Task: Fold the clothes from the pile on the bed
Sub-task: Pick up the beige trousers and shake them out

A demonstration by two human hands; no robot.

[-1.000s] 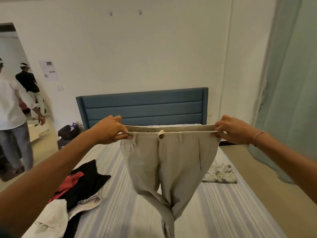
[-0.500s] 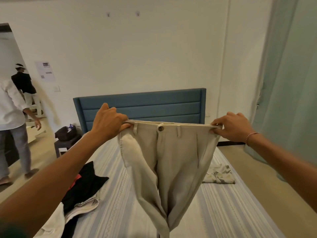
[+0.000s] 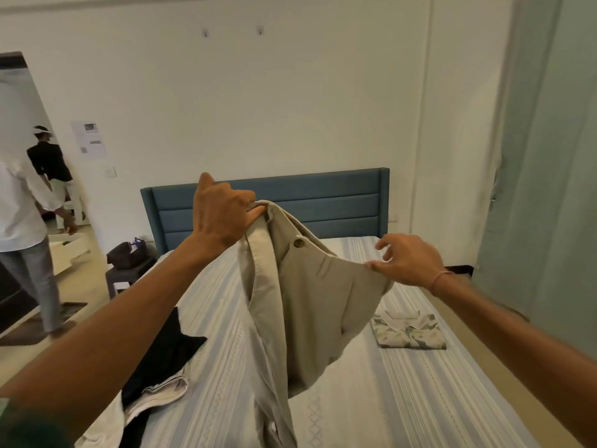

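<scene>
I hold beige trousers (image 3: 307, 302) up over the striped bed (image 3: 403, 399). My left hand (image 3: 223, 221) grips one end of the waistband, raised high in front of the headboard. My right hand (image 3: 410, 260) is lower and to the right. Its thumb and lower fingers are still on the other end of the waistband, while its index finger is lifted off. The waistband sags between my hands and the legs hang down to the mattress. The pile (image 3: 161, 360) of black, white and beige clothes lies at the bed's left edge.
A folded leaf-print shirt (image 3: 408, 331) lies on the bed's right side. The blue headboard (image 3: 323, 202) stands against the wall. A dark stool with a bag (image 3: 129, 253) is left of the bed, and a person (image 3: 22, 221) walks beyond it. A green curtain (image 3: 549, 189) hangs on the right.
My left hand rose and moved right, my right hand dropped lower. The taut, level waistband now slants and sags, and my right fingers have loosened.
</scene>
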